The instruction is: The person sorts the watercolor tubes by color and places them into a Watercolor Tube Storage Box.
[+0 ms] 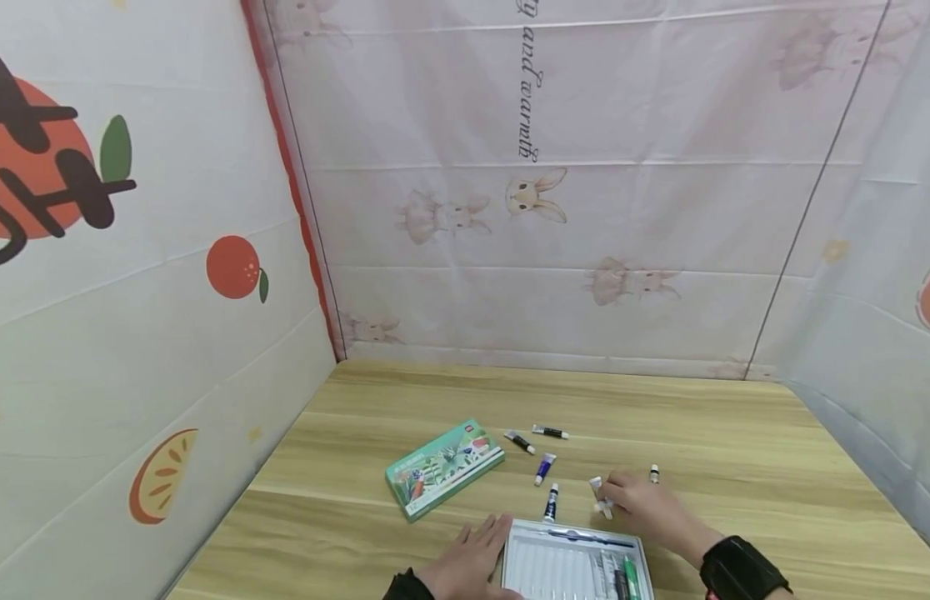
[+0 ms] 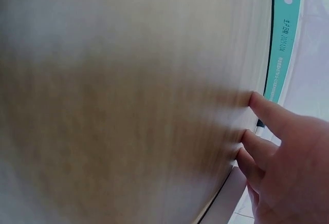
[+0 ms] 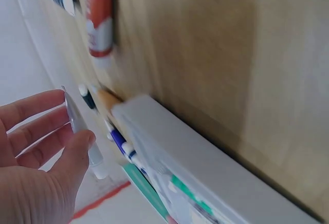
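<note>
Between thumb and fingers, my right hand point(image 1: 648, 507) pinches a white paint tube point(image 3: 77, 118), lifted off the table in the right wrist view. My left hand point(image 1: 474, 560) lies with fingers spread on the table at the left edge of a white plastic tray point(image 1: 543, 571). Slots run across this tray. It holds a dark-handled brush point(image 1: 588, 539) along the back, and a green tube point(image 1: 631, 577) among other tubes at its right side. Behind the tray stands a dark blue-labelled tube point(image 1: 551, 503).
A teal illustrated box point(image 1: 444, 471) lies left of several loose tubes, among them a purple tube point(image 1: 544, 469) and a black tube point(image 1: 551, 432). A red tube point(image 3: 100, 18) and a dark-banded tube point(image 1: 654, 473) lie to the right. Printed cloth walls point(image 1: 465, 308) enclose the table.
</note>
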A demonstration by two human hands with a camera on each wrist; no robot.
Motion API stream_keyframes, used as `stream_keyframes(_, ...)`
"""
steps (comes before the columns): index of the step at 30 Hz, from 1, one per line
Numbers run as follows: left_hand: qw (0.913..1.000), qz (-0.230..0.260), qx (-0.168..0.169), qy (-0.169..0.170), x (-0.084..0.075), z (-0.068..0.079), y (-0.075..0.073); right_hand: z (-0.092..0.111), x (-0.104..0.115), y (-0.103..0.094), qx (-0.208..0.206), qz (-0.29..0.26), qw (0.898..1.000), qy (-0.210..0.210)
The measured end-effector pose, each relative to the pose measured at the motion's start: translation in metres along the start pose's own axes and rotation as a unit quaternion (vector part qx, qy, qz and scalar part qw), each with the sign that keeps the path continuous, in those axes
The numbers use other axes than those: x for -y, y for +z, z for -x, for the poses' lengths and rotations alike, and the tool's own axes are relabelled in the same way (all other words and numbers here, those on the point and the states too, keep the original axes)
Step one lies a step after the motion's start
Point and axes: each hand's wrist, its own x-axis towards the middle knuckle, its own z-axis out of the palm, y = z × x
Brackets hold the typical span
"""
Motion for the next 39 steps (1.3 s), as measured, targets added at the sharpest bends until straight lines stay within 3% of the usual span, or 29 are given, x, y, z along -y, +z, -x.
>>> stream_keyframes(8,0.9998,-0.007,-0.008,0.015,0.002,0.0,0.001,0.005,0.018,0.002,0.018,-0.023,0.999,-0.03)
stream_keyframes(18,1.0,0.002,-0.001,0.003,0.003,-0.001,0.003,0.008,0.039,0.002,0.04,-0.081,0.995,-0.048)
stream_keyframes(25,0.9999,0.005,-0.003,-0.01,0.002,-0.001,0.004,0.011,0.046,0.005,0.036,-0.092,0.99,-0.098)
stream_keyframes(39,0.9999,-0.008,-0.001,-0.012,0.001,0.0,0.002,0.012,0.061,0.008,0.056,-0.133,0.977,-0.157)
